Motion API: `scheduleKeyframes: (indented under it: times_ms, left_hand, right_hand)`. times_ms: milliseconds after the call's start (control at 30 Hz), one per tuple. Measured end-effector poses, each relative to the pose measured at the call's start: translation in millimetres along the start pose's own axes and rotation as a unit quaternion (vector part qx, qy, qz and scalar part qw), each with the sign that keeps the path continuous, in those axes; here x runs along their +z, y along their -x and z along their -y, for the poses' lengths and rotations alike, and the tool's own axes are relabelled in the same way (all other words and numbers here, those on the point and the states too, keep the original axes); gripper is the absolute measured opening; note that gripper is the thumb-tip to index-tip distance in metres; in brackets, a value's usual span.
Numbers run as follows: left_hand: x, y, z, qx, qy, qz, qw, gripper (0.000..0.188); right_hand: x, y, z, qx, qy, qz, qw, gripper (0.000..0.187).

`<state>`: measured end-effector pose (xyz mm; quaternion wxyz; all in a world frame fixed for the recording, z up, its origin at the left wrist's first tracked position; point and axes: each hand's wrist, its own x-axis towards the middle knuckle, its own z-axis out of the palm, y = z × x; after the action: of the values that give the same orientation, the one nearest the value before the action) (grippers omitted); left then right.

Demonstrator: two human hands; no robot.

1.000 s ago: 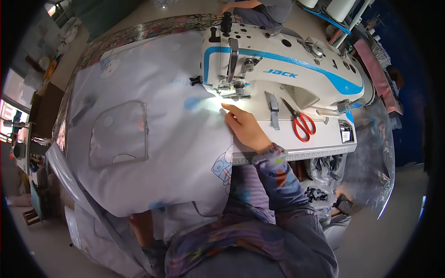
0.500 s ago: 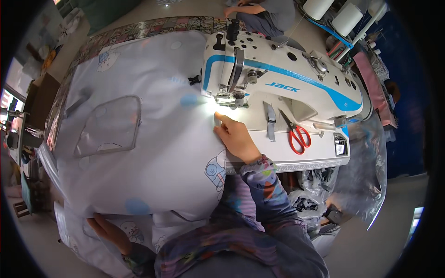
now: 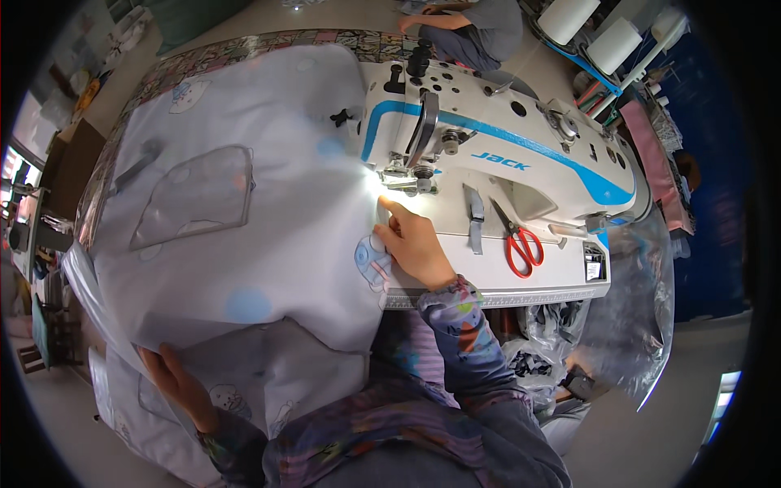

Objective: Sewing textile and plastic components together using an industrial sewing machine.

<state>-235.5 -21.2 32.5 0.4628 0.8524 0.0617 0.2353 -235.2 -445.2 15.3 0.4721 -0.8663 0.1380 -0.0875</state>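
Note:
A large light grey printed fabric sheet [image 3: 195, 268] covers the left side of the sewing table, its right edge running under the presser foot [image 3: 399, 180] of a white-and-blue sewing machine [image 3: 521, 154]. Close in front of the lit needle area, my right hand [image 3: 416, 248] grips that edge, index finger pointing forward and thumb bent in. My left hand [image 3: 183, 390] is at the near left edge of the sheet; its fingertips are partly covered by the cloth, which they seem to hold. A clear window [image 3: 199, 199] with a grey border is set into the fabric.
Red-handled scissors [image 3: 521, 244] and a grey strap with a buckle [image 3: 475, 218] lie on the machine bed, right of my hand. Thread cones [image 3: 614, 47] stand at the far right. Clear plastic bags [image 3: 541, 358] hang below the table. Another person [image 3: 472, 28] sits beyond the machine.
The near part of the fabric has been raised and folded, showing a shadowed hollow beneath. My left hand has moved slightly forward and left. My right hand stays by the needle area.

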Motion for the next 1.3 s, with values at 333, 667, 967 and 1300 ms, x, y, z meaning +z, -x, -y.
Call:
scheduleKeyframes:
  times_ms: [333, 667, 967, 1300]
  left_hand:
    - [35.0, 3.6, 162.8, -0.135, 0.257, 0.139, 0.947, 0.046]
    - [89.4, -0.6, 218.0, -0.249, 0.355, 0.141, 0.890, 0.051]
    - [-65.1, 9.1, 181.9, -0.147, 0.145, -0.116, 0.972, 0.059]
    - [-106.3, -34.9, 97.8, -0.171, 0.264, -0.144, 0.938, 0.060]
  right_hand:
    - [5.1, 10.2, 5.0, 0.021, -0.006, -0.007, 1.000, 0.050]
    - [17.8, 39.9, 15.1, 0.083, -0.362, -0.003, 0.929, 0.055]
    - [3.6, 39.5, 3.5, 0.055, -0.149, 0.056, 0.986, 0.057]
    - [-0.6, 22.7, 6.4, 0.009, -0.060, 0.025, 0.998, 0.055]
